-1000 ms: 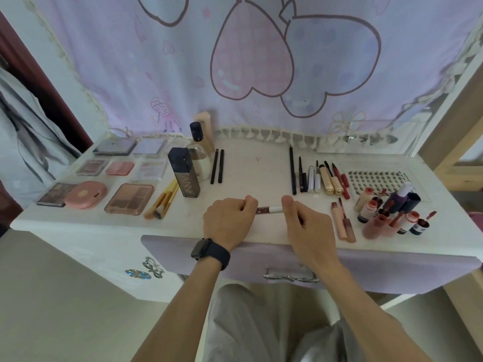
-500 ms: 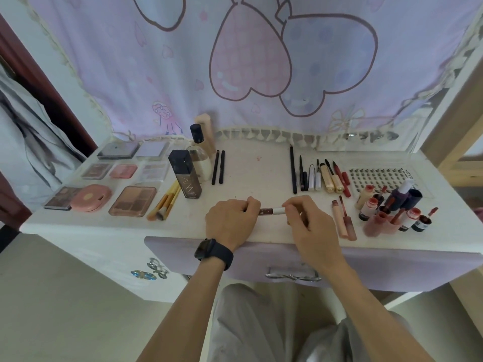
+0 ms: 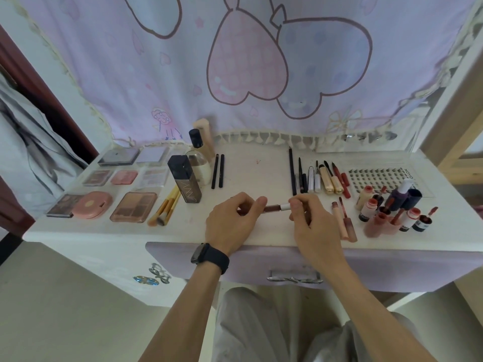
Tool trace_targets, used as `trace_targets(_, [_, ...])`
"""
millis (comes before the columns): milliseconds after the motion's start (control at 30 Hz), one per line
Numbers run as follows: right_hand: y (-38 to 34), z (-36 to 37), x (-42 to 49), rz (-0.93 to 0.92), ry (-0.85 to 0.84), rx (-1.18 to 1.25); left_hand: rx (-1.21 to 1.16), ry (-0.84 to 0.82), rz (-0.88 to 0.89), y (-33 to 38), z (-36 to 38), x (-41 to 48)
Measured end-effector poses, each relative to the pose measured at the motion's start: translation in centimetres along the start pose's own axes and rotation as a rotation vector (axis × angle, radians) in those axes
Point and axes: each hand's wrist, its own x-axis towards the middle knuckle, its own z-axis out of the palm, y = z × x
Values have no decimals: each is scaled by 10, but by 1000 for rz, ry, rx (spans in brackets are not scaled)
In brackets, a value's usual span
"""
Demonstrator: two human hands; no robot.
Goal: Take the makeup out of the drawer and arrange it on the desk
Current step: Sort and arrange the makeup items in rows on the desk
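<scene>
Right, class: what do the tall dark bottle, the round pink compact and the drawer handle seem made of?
Tall dark bottle: glossy glass or plastic; pale sheen on its faces. Round pink compact: probably matte plastic; even colour, no glare. Drawer handle: likely polished metal; silvery with bright glints.

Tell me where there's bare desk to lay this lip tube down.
Best patch for the lip tube: the bare desk between the two black pencils and the long black pencil. A smaller strip lies between the brushes and the left hand. Crowded: palettes far left, lip bottles far right.
</scene>
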Motion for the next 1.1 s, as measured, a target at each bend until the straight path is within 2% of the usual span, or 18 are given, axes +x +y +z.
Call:
trace_targets(200, [2, -2, 2, 37, -16, 62, -370, -179, -22, -2, -19, 3])
trace_targets(333, [-1, -7, 2, 84, -55, 121, -510, -187, -71, -4, -26, 7])
trace_targets(500, [-9, -6, 2, 74, -70, 76, -495, -176, -72, -1, -22, 6])
trace_targets(667, [-3, -11, 0, 85, -107, 182, -386, -137, -59, -1, -20, 7])
trace_targets(900, [-7, -5, 0, 70, -47, 103, -379, -115, -45, -5, -17, 8])
trace_targets(1100, [-1, -8, -2, 57, 29, 215, -381, -72, -69, -5, -15, 8])
